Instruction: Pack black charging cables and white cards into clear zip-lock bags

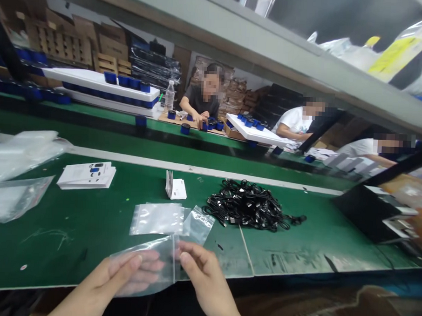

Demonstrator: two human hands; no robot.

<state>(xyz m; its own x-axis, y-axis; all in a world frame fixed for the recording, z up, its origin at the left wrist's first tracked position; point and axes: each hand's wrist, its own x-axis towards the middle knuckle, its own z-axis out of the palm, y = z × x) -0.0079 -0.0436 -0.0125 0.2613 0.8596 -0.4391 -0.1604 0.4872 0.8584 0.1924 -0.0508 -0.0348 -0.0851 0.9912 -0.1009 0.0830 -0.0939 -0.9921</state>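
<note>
Between my two hands, at the table's near edge, is a clear zip-lock bag (pixel 164 263). My left hand (pixel 122 270) grips the bag's left part, thumb in front and fingers showing through the plastic. At the zip end, my right hand (pixel 202 269) pinches the bag's edge between thumb and fingers. Just beyond lies a stack of clear bags (pixel 157 218), with a loose clear bag (pixel 199 222) at its right. Behind them stands a small folded leaflet (pixel 177 189). A heap of black cables (pixel 251 204) lies to the right.
Stacked printed leaflets (pixel 87 177) and larger plastic bags (pixel 18 154) lie on the left of the green table (pixel 95 241). A dark box (pixel 372 214) stands at right. Overhead runs a shelf beam (pixel 237 33). Several people work across the line beside white trays (pixel 254 132).
</note>
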